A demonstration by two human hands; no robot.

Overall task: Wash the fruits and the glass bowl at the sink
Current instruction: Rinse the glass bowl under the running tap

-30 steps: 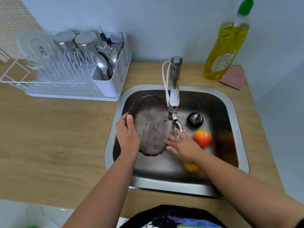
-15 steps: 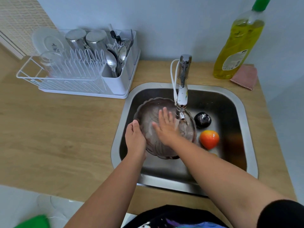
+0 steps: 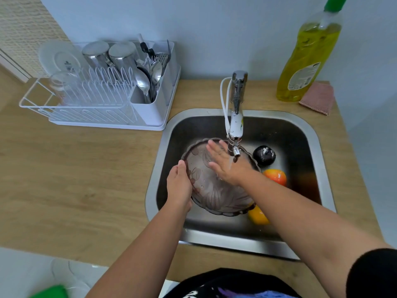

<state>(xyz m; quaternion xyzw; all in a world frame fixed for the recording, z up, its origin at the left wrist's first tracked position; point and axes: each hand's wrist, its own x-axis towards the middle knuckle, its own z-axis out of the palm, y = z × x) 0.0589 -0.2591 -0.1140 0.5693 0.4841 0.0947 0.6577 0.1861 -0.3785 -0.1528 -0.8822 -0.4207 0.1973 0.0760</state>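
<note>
Fingers (image 3: 182, 168) of the left hand (image 3: 178, 186) grip the glass bowl (image 3: 214, 194) rim — right hand (image 3: 225, 166) lies flat inside, fingers spread.

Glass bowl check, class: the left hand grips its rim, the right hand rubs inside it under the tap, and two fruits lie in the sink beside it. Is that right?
One detail is wrong: the head view shows three fruits, not two: a dark fruit, a red-orange fruit and a yellow fruit. The left hand grips the glass bowl at its rim; the right hand rubs inside.
</note>
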